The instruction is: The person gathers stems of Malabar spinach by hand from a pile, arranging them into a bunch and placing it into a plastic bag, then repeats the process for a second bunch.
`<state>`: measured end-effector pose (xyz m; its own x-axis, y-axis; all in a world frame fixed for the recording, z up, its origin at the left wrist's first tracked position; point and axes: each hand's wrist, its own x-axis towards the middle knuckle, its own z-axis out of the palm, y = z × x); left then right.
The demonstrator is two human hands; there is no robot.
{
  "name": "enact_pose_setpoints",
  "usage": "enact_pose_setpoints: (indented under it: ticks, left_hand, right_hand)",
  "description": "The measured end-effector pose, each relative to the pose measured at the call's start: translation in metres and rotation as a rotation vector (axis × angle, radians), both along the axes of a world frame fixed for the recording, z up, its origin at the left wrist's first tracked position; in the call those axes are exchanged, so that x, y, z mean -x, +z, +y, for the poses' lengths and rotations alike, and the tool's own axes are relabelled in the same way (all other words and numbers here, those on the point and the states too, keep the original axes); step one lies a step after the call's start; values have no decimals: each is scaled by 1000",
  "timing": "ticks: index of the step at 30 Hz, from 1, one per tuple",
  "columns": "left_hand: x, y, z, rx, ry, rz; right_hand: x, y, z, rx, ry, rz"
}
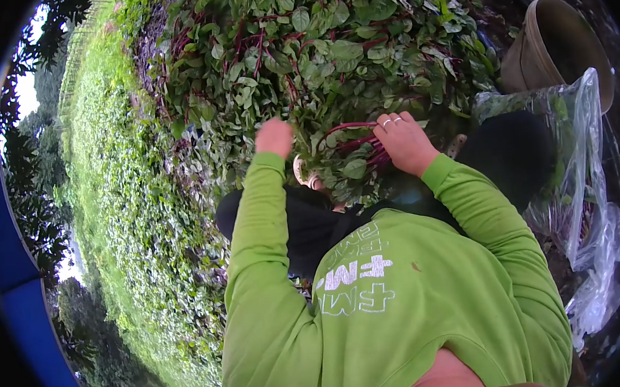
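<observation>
My right hand [404,144], with rings on a finger, is closed round a bunch of red-stemmed leafy greens [375,149]. The purple-red stems stick out to the left of its fingers, and some leaves hang below. Left of it, my left hand [274,137] is over the leaves with its fingers curled in. It is slightly blurred, and I cannot make out whether anything is in it. In front of both hands lies a large heap of cut red-stemmed greens [300,50].
A brown bucket [527,56] lies tipped at the upper right. Below it is a clear plastic bag [584,153] with greens inside. My dark-clad knees [512,158] flank the heap. Low green plants [124,206] cover the left side, beyond which are trees and a blue surface [29,335].
</observation>
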<state>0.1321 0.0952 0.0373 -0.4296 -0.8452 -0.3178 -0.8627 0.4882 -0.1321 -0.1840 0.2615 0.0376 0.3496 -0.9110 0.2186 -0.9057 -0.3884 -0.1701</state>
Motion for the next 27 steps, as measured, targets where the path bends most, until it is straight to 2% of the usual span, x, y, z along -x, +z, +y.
enact_pose_setpoints:
  ticks: [1,4,6,8,11,13,14,17,21,22,23,24,26,27]
  left_hand:
    - [-7,3,7,186,108,-55]
    - [2,20,11,3,298,140]
    - [19,19,-11,-560,252,493]
    - [48,-5,13,-625,302,717]
    - [88,22,25,-831,230,544]
    - [98,15,39,-836,503,790]
    - [100,12,45,-829,642,909]
    - [95,-18,53,-783,628,1280]
    - [94,-20,59,-147,674,1348]
    - [79,-30,50,45,694,1594]
    - [64,-21,41,328,847,1456]
    - [58,-2,38,259,1050,1604]
    - [54,-20,39,414,722,1464]
    - [72,-6,63,72,537,1519]
  right_hand:
    - [-1,1,1,19,10,6]
    - [-3,1,-1,47,26,8]
    - [-6,0,-2,59,36,14]
    - [-6,-1,-2,68,40,6]
    - [-5,-1,0,79,30,-17]
    - [-3,-1,1,98,11,-10]
    - [-2,-1,1,96,9,-8]
    - [-3,-1,-1,86,9,-16]
    - [-7,-4,3,34,20,-25]
    - [-8,-4,5,22,25,-22]
    - [-8,-6,6,10,17,-25]
    - [-8,-7,7,1,5,-28]
    - [-4,-7,3,-43,-36,-13]
    - [-3,-5,1,-80,-62,-1]
